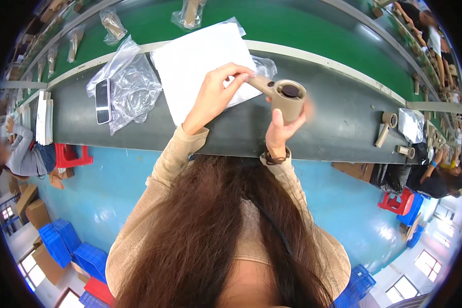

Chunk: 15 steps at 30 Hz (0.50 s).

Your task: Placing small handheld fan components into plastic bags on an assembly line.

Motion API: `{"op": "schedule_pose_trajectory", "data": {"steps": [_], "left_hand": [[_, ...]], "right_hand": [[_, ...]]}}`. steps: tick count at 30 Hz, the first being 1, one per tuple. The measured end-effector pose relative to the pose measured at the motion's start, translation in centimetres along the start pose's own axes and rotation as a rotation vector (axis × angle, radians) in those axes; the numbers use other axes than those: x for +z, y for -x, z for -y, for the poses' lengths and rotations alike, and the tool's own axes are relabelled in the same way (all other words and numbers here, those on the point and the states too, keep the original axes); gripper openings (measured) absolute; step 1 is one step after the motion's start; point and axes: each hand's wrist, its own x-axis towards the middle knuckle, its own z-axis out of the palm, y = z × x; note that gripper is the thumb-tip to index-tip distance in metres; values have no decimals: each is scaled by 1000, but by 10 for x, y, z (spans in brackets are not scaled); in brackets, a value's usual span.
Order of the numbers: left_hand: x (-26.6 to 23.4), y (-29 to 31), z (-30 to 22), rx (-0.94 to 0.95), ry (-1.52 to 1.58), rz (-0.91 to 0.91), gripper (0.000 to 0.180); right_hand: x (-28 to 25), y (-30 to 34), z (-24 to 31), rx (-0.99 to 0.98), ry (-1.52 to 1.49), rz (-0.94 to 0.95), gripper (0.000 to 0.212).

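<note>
A beige device shaped like a hair dryer point(291, 106), with a round barrel and a slim handle, is held over the grey workbench in both my hands. My left hand point(219, 91) pinches the handle's end between thumb and fingers. Around the barrel wraps my right hand point(283, 129), its thumb on the near side and its fingers mostly hidden behind. The barrel's dark round opening faces up. Beneath my left hand lies a stack of white sheets point(197, 61), with a clear plastic bag point(265, 66) partly showing at its right.
Left on the bench are crumpled clear bags point(133, 87) and a phone point(103, 101). Similar beige devices point(382, 134) lie at the right. Beyond a pale rail, a green conveyor point(287, 25) carries bagged items point(113, 26). Co-workers sit at both sides, near red stools point(73, 155).
</note>
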Motion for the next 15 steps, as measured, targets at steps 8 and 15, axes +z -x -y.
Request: {"op": "schedule_pose_trajectory", "data": {"steps": [8, 15], "left_hand": [[2, -3, 0, -106, 439, -43, 14], [-16, -12, -33, 141, -116, -157, 9]], "right_hand": [[17, -29, 30, -195, 669, 450, 62], [46, -52, 47, -161, 953, 560, 60]]}}
